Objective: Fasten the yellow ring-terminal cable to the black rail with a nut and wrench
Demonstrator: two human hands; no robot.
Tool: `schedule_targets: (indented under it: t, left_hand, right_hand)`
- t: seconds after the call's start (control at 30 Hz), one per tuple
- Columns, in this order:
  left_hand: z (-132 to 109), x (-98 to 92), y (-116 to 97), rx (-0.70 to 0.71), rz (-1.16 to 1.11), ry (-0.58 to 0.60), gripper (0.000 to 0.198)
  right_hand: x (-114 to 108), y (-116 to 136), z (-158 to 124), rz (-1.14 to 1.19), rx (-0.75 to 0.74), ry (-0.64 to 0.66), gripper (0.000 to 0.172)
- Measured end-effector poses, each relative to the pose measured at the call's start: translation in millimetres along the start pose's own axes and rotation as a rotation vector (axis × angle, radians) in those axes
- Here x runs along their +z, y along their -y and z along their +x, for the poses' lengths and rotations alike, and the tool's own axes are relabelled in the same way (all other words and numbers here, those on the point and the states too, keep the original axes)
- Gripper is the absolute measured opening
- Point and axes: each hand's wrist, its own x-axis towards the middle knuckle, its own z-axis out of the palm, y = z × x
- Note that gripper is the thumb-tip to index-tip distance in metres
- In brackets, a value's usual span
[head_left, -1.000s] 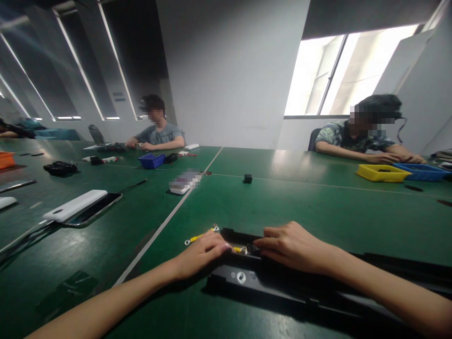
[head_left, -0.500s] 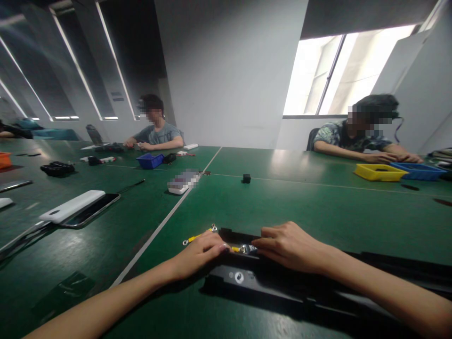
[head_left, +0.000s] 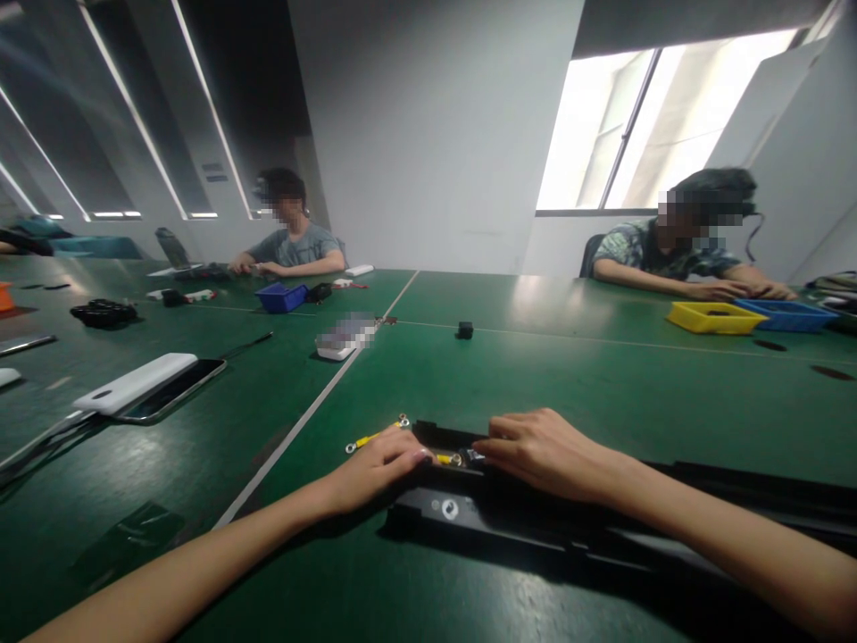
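Note:
A long black metal channel [head_left: 509, 527] lies in front of me, with a round hole and washer-like ring on its near flange. My left hand [head_left: 381, 464] bends over the channel's left end, thumb and fingers closed on a short yellow wire with a ring terminal [head_left: 447, 460]; the ring sticks out to the right. Inside the channel my right hand [head_left: 536, 451] has its fingertips pressed together beside that ring, at a small shiny piece whose kind I cannot make out. Another yellow wire with ring terminals [head_left: 367, 440] lies beyond my left hand.
On the green table [head_left: 301, 536] a white power bank [head_left: 144, 384] and a phone [head_left: 178, 397] lie left. A small black block [head_left: 464, 330] stands ahead. Two people sit across, near blue [head_left: 281, 297] and yellow [head_left: 715, 318] bins. A clear plastic bag [head_left: 127, 540] lies near my left forearm.
The whole view has shifted slightly. My right fingertips have moved a little closer to the ring terminal, and the silver round part between my hands now shows less.

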Motion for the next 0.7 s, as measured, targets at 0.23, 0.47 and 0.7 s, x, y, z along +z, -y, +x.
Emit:
schedule_targets:
  t: [0.23,0.47,0.7]
  left_hand:
    - [0.0,0.6,-0.1,-0.004,0.013,0.002,0.038]
    - [0.0,0.2,1.2,0.008,0.005,0.004,0.035]
    - [-1.0,-0.3,0.2,0.007,0.000,0.000,0.035]
  right_hand:
    - [1.2,-0.8,-0.8,-0.013,0.005,0.000,0.024]
    - [1.9,-1.0,-2.0,-0.056,-0.003,-0.019,0.023]
    - [0.4,-0.2,-2.5,-0.053,-0.001,-0.011,0.023]
